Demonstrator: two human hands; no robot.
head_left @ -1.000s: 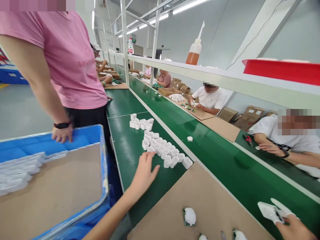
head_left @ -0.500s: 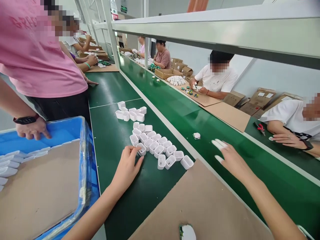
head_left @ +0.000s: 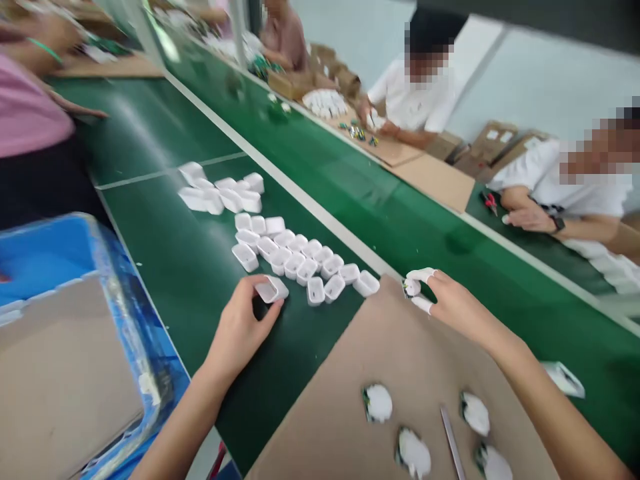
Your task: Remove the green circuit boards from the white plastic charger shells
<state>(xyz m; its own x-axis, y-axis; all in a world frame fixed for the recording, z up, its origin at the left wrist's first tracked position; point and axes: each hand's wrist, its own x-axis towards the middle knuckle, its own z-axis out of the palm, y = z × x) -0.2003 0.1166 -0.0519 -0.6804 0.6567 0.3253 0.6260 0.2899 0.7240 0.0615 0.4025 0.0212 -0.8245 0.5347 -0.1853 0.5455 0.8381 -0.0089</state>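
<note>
My left hand grips a white plastic housing, an open box shape, between thumb and fingers. More white housings stand in a cluster just beyond it on the green table. My right hand, with white covers on its fingertips, pinches a small circuit board with a white top over the conveyor's near edge. Several similar boards lie on the cardboard sheet in front of me, beside a thin metal tool.
A blue bin lined with cardboard stands at the left. The green conveyor belt runs diagonally past the table. Co-workers sit across it, near red-handled pliers. A person in pink stands at the far left. A white part lies beside my right forearm.
My left hand has taken a housing out of the cluster and drawn it nearer. My right hand has picked up the board from the belt. The view has turned downward and to the right.
</note>
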